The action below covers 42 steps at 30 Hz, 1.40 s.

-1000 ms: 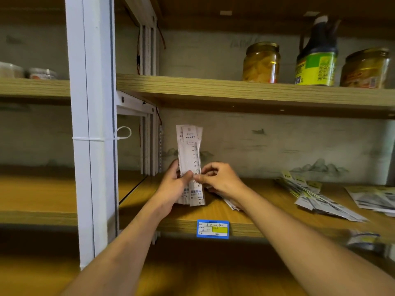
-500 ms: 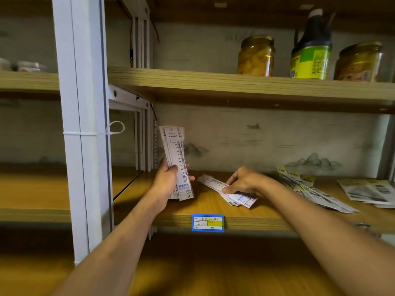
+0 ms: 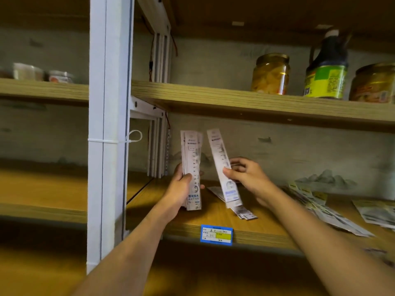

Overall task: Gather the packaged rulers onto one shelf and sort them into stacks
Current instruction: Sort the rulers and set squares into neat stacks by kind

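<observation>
**Rulers held upright above the shelf**

We see a bundle of packaged rulers [image 3: 191, 167], long white sleeves with printed numbers and blue text, standing upright in the left hand [image 3: 181, 189], which grips it. The right hand [image 3: 245, 178] pinches a single ruler [image 3: 224, 167], tilted, just beside it. More rulers [image 3: 241, 210] lie on the wooden shelf [image 3: 267, 231] beneath, near a blue price tag [image 3: 216, 235].

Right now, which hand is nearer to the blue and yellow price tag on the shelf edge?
Left. The left hand, gripping a ruler bundle, sits up-left of the price tag; the right hand is higher, up-right.
</observation>
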Tool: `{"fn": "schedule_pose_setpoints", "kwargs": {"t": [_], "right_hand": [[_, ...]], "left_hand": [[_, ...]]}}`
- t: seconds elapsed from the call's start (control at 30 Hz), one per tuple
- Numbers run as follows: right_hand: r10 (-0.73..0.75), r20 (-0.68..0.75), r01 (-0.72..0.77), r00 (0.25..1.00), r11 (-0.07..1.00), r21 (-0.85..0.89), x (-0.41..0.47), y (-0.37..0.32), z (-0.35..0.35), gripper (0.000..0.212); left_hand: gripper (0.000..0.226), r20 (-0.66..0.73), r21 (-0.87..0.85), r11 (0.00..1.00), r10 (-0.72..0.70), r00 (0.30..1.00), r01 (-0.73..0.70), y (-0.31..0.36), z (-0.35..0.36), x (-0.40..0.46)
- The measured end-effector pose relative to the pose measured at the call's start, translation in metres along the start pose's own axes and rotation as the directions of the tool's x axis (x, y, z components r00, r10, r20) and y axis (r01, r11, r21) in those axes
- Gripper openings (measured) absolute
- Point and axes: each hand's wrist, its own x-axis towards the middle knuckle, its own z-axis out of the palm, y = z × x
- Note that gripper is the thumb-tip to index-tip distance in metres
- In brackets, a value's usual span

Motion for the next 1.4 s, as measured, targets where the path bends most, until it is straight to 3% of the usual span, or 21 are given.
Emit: {"fn": "schedule_pose_setpoints", "kwargs": {"t": [0.1, 0.27, 0.4, 0.5, 0.57, 0.63, 0.8, 1.0, 1.1, 1.2, 1.27, 1.4], "right_hand": [[-0.049, 0.050, 0.054, 0.998, 0.993, -0.110, 0.000, 0.000, 0.026, 0.028], [-0.082, -0.019, 0.075, 0.996, 0.968, -0.239, 0.008, 0.005, 0.050, 0.032], [-0.121, -0.060, 0.091, 0.991, 0.928, -0.361, 0.012, 0.005, 0.048, 0.019], [-0.116, -0.048, 0.081, 0.992, 0.884, -0.460, 0.014, 0.006, 0.038, 0.038], [-0.085, -0.035, 0.058, 0.996, 0.873, -0.484, 0.014, 0.007, 0.029, 0.058], [-0.042, -0.070, 0.000, 0.997, 0.854, -0.520, 0.013, 0.011, 0.017, 0.058], [0.298, -0.022, -0.195, 0.954, 0.566, -0.801, 0.007, 0.029, -0.005, 0.047], [0.386, -0.005, -0.237, 0.922, 0.554, -0.798, 0.006, 0.020, -0.012, 0.045], [0.366, 0.032, -0.223, 0.930, 0.633, -0.741, 0.006, 0.018, -0.020, 0.036], [0.267, 0.009, -0.203, 0.964, 0.752, -0.628, 0.006, 0.018, -0.028, 0.029], [0.154, -0.061, -0.165, 0.986, 0.881, -0.444, 0.008, 0.018, -0.034, 0.030], [-0.079, -0.200, 0.051, 0.977, 0.989, -0.139, 0.006, 0.009, -0.029, 0.023]], "left_hand": [[0.044, 0.016, 0.001, 1.000, 0.002, 1.000, -0.002, -0.002, 0.000, 0.000], [0.039, 0.041, 0.019, 1.000, 0.004, 0.999, -0.005, -0.003, 0.000, 0.000], [0.046, 0.093, 0.081, 0.996, 0.028, 0.995, -0.036, -0.004, 0.000, -0.001], [0.047, 0.110, 0.109, 0.994, 0.002, 0.994, -0.014, -0.005, -0.002, 0.001], [0.046, 0.096, 0.133, 0.991, -0.004, 0.995, -0.009, -0.006, -0.002, 0.002], [0.047, 0.084, 0.097, 0.995, -0.010, 0.996, 0.002, -0.006, -0.002, 0.004], [0.046, 0.059, 0.022, 1.000, -0.014, 0.998, 0.013, -0.006, -0.001, 0.006], [0.045, 0.059, 0.006, 1.000, 0.003, 0.998, -0.003, -0.005, 0.001, 0.003], [0.045, 0.068, 0.001, 1.000, 0.005, 0.998, -0.005, -0.005, 0.001, 0.004], [0.044, 0.059, 0.004, 1.000, 0.004, 0.998, -0.004, -0.005, 0.002, 0.003], [0.045, 0.041, 0.003, 1.000, 0.003, 0.999, -0.004, -0.005, 0.002, 0.004], [0.047, 0.016, 0.015, 1.000, -0.009, 1.000, 0.008, -0.006, 0.002, 0.006]]}}
